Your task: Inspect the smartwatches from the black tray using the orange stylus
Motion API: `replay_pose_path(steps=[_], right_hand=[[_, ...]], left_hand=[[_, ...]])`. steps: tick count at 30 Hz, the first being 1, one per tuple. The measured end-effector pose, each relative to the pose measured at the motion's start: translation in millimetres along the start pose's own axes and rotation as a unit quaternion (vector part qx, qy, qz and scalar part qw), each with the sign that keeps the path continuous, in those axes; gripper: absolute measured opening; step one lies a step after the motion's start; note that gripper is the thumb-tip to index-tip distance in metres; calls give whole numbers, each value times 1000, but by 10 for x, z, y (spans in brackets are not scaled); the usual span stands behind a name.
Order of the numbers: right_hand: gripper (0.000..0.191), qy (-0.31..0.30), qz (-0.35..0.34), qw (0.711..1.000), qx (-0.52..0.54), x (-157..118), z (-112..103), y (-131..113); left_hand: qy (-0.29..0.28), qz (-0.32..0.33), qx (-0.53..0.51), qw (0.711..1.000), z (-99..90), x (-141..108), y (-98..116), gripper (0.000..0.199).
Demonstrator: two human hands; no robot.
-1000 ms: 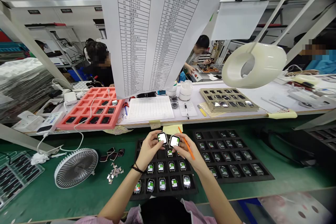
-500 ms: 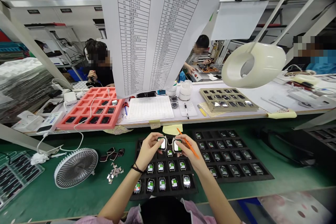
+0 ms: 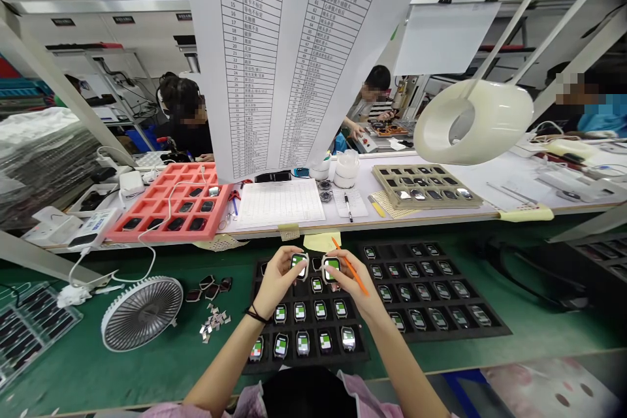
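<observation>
My left hand [image 3: 283, 272] is closed around a smartwatch body [image 3: 300, 265], its thumb on the lit screen. Beside it, my right hand [image 3: 353, 274] grips a second smartwatch body [image 3: 332, 268], whose screen shows green and white, with the thumb over it. An orange stick, perhaps a pen [image 3: 350, 266], is also tucked in the right hand, pointing up and left. Both watches are held above a black foam tray [image 3: 313, 360] filled with rows of similar watches, many with green and white screens. The lower fingers of both hands are partly hidden.
A second black tray [image 3: 494, 325] of watches lies right. On the left are a small fan [image 3: 142, 313], loose watch pieces [image 3: 209, 287] and small metallic bits [image 3: 214, 322]. A red tray [image 3: 166, 228] and a beige tray [image 3: 426, 189] sit on the shelf; a printed list [image 3: 274, 65] hangs ahead.
The left watch's screen has gone from mostly white to green and white, and the watch has tilted slightly. The right watch's screen now shows more green. Both hands stay nearly in place.
</observation>
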State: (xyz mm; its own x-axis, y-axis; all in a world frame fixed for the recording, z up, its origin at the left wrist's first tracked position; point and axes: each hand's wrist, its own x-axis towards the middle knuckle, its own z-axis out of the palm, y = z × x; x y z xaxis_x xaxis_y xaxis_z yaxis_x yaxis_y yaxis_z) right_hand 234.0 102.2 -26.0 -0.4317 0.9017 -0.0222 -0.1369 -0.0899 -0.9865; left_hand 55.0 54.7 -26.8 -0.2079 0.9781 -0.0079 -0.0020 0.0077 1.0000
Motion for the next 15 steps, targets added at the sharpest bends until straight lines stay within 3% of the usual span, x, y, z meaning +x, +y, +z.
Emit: replay_pose_path(steps=[6, 15], right_hand=[[27, 27, 22, 999, 11, 11, -9, 18], [31, -24, -15, 999, 20, 17, -46, 73]], left_hand=[[23, -23, -11, 999, -15, -19, 75, 35], [-2, -9, -30, 1000, -16, 17, 0, 45]])
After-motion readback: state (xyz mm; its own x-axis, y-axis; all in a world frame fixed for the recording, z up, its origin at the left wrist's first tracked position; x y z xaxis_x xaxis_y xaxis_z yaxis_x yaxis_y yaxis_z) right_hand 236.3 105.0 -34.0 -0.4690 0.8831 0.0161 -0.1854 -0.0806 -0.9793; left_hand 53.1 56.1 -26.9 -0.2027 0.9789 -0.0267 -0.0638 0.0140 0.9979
